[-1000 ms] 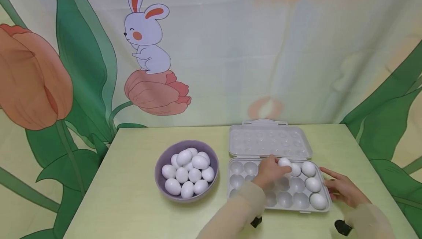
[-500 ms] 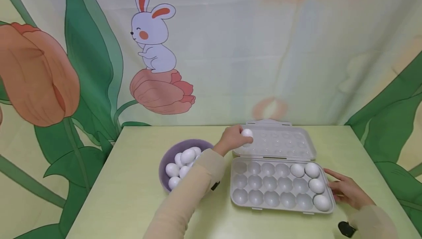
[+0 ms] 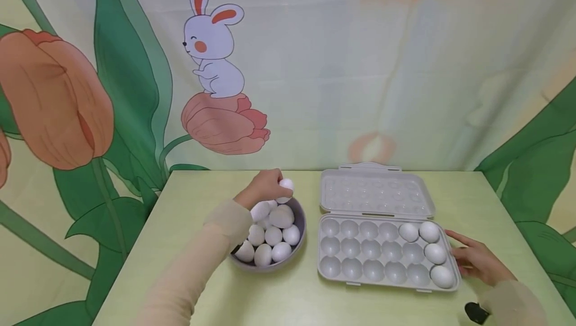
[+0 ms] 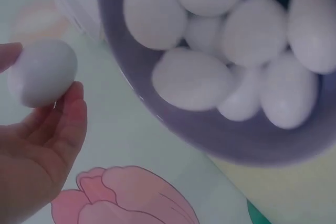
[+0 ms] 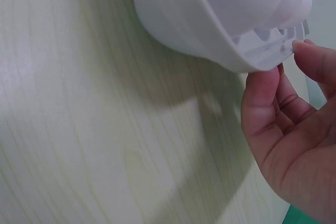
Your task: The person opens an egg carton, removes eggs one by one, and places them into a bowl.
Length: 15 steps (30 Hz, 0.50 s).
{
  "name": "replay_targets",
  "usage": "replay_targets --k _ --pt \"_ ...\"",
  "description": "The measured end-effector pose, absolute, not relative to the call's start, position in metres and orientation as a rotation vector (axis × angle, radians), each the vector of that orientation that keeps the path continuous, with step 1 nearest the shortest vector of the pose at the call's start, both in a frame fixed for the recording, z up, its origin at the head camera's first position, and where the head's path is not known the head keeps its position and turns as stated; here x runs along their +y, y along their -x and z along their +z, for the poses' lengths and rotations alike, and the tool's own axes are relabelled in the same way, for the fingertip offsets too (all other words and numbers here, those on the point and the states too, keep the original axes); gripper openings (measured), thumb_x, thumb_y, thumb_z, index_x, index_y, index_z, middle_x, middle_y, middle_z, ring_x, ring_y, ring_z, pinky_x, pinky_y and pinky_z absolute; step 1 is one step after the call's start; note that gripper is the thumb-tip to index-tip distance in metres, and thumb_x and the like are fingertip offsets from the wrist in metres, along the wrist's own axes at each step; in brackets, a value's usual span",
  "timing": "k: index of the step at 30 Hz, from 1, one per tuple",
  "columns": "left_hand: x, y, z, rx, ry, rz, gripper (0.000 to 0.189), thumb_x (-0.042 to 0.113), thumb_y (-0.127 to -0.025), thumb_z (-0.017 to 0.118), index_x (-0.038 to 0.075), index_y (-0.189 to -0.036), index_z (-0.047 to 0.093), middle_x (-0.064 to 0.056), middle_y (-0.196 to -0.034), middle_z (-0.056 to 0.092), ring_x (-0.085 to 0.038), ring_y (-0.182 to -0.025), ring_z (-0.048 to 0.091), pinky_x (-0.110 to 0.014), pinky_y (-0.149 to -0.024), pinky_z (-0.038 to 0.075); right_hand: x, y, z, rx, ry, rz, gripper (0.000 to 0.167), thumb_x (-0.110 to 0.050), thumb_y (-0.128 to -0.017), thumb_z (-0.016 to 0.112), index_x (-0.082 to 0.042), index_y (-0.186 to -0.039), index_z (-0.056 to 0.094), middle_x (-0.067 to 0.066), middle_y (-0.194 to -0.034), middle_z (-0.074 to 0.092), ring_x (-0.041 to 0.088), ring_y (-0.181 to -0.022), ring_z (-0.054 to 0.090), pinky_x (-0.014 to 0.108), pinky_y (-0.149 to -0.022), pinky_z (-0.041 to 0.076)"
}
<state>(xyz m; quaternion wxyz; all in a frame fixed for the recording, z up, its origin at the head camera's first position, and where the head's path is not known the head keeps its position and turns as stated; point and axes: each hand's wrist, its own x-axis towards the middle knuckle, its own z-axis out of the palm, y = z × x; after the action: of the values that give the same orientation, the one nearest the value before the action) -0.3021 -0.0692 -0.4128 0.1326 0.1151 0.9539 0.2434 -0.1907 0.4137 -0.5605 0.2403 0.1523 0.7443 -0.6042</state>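
My left hand (image 3: 265, 186) grips a white egg (image 3: 286, 190) between thumb and fingers, above the far rim of a purple bowl (image 3: 302, 223). White eggs (image 4: 254, 31) fill much of that bowl. In the left wrist view the held egg (image 4: 44, 73) is beside the bowl, apart from it. At the right end of an open egg carton (image 3: 380, 261), my right hand (image 3: 480, 261) holds the edge. The right wrist view has its thumb over the carton's rim (image 5: 231, 51) and fingers against the outside. Several eggs (image 3: 435, 253) sit in the carton's right part; its other cups hold none.
The carton's lid (image 3: 377, 193) lies folded back toward the wall cloth (image 3: 310, 76), which has a rabbit and tulips printed on it. Bowl and carton stand apart on a pale wooden table (image 3: 297, 296).
My left hand has lifted the egg from the carton's back row and carried it left, across the lid, to above the bowl. My right hand stays at the carton's edge.
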Motion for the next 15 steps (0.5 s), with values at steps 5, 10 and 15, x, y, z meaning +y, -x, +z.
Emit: replay_targets --k 5,10,15 --pt "-0.09 0.294 -0.417 2.745 -0.375 0.554 0.023 0.026 -0.071 0.062 0.008 -0.08 0.05 -0.001 -0.072 0.051 -0.014 -0.065 0.044 -0.024 -0.056 0.035 0.413 0.191 -0.56 2.049 -0.446 -1.625 0.07 -0.02 -0.086 0.054 -0.017 -0.142 0.012 -0.006 -0.078 0.056 0.009 -0.066 0.052 0.026 -0.06 0.044" --pt "-0.103 0.284 -0.428 2.749 -0.456 0.433 0.025 0.026 -0.069 0.064 0.009 -0.077 0.048 0.0 -0.067 0.045 -0.014 -0.061 0.04 -0.025 -0.054 0.031 0.412 0.191 -0.559 2.047 -0.47 -1.612 0.07 -0.019 -0.087 0.053 -0.016 -0.142 0.01 -0.005 -0.079 0.055 0.01 -0.067 0.051 0.026 -0.06 0.044" --pt "-0.109 0.273 -0.439 2.784 -0.528 0.28 0.028 0.027 -0.066 0.066 0.008 -0.081 0.052 0.0 -0.07 0.051 -0.015 -0.066 0.047 -0.029 -0.062 0.039 0.411 0.19 -0.558 2.044 -0.468 -1.619 0.069 -0.019 -0.086 0.053 -0.018 -0.142 0.011 -0.006 -0.079 0.056 0.01 -0.068 0.052 0.026 -0.061 0.044"
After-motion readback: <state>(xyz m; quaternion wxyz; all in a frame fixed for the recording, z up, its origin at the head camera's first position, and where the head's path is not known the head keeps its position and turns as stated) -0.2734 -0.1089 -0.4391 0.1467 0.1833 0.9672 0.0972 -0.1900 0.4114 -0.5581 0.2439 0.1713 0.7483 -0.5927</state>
